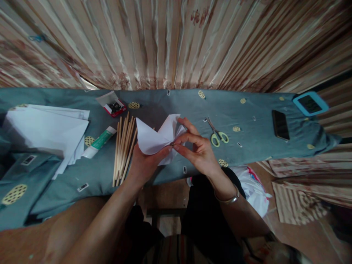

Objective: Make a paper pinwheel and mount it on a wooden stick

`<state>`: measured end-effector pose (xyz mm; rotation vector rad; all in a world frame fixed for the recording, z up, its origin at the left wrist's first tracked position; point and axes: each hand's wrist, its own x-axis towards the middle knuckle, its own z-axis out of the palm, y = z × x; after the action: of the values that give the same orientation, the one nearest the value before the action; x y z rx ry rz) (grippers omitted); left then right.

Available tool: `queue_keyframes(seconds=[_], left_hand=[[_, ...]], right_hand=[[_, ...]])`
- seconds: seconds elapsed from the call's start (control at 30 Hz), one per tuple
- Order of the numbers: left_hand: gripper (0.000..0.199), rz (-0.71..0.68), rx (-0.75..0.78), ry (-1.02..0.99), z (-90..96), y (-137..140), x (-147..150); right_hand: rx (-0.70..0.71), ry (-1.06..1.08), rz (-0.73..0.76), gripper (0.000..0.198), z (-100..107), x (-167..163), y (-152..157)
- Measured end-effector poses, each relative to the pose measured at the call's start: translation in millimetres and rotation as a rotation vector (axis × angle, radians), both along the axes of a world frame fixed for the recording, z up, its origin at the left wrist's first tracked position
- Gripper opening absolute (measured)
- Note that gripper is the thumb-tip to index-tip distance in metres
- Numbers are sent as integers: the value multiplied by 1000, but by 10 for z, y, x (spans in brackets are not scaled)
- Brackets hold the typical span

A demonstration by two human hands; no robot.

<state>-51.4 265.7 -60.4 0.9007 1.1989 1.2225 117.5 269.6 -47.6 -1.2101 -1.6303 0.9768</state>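
A folded piece of white paper (154,138) is held up over the table's front edge between both hands. My left hand (144,163) grips it from below, thumb at its centre. My right hand (196,146) pinches the same centre point from the right, fingers curled over the paper's upper flap. A bundle of thin wooden sticks (124,148) lies just left of my left hand on the blue-grey cloth (247,145). Green-handled scissors (217,134) lie right of my right hand.
A stack of white paper sheets (45,130) lies at the left, with a green-and-white glue tube (100,141) beside it. A small red-and-white box of pins (113,104) sits at the back. A black phone (280,124) and a blue-framed device (310,103) lie far right. A striped curtain hangs behind.
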Motion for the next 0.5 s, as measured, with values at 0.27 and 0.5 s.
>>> queue_keyframes(seconds=[0.27,0.5], left_hand=[[43,23,-24,-25,-7,8,18],[42,38,-80,-81,-20,-12,56]], right_hand=[[-15,-4,10,2,-1,10,-6],[-5,-15,14,3,-3,13,-4]])
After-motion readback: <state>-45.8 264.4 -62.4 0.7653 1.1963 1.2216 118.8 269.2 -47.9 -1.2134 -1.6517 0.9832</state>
